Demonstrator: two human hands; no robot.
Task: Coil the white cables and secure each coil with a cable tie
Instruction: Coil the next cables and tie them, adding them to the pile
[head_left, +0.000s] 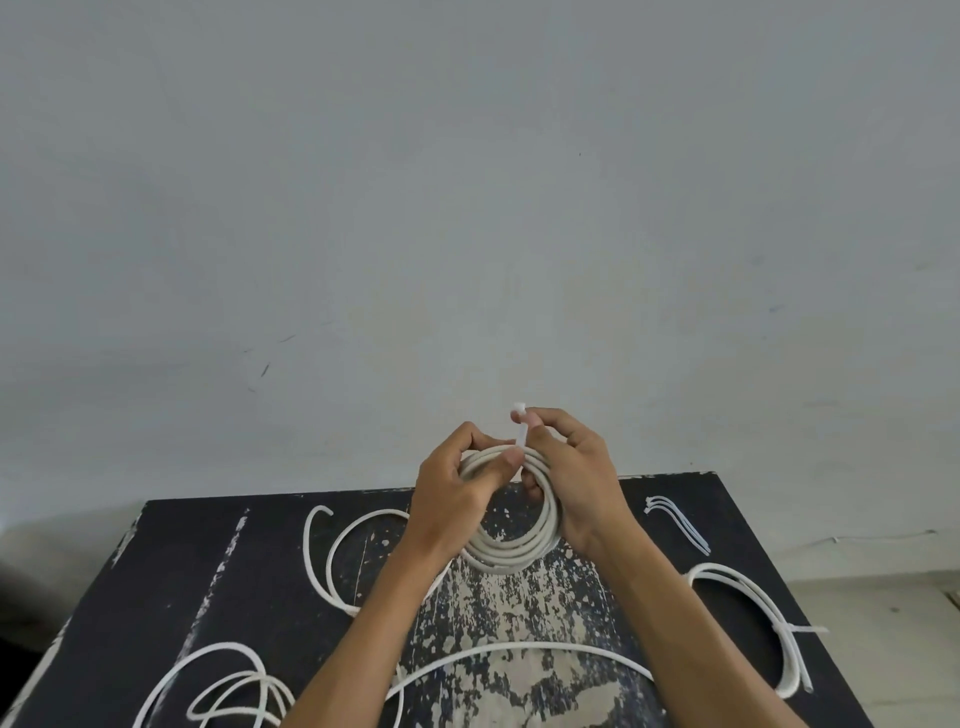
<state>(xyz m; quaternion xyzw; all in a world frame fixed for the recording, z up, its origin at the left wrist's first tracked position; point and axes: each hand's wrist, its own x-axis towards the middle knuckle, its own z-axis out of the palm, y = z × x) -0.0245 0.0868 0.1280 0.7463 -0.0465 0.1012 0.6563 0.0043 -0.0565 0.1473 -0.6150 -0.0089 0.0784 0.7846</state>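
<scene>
I hold a coil of white cable (511, 553) upright above the black table (208, 582). My left hand (457, 488) grips the coil's upper left side, thumb pressed across its turns. My right hand (576, 473) is on the coil's right side and pinches a white cable tie (519, 423) that stands up from the top of the coil, its head above my fingertips. A tied coil (748, 621) with a cable tie around it lies at the right of the table.
Several spare cable ties (678, 522) lie at the table's back right. Loose white cables lie at the left (332, 556), the front left (228, 691) and across the front (519, 649). A grey wall stands behind the table.
</scene>
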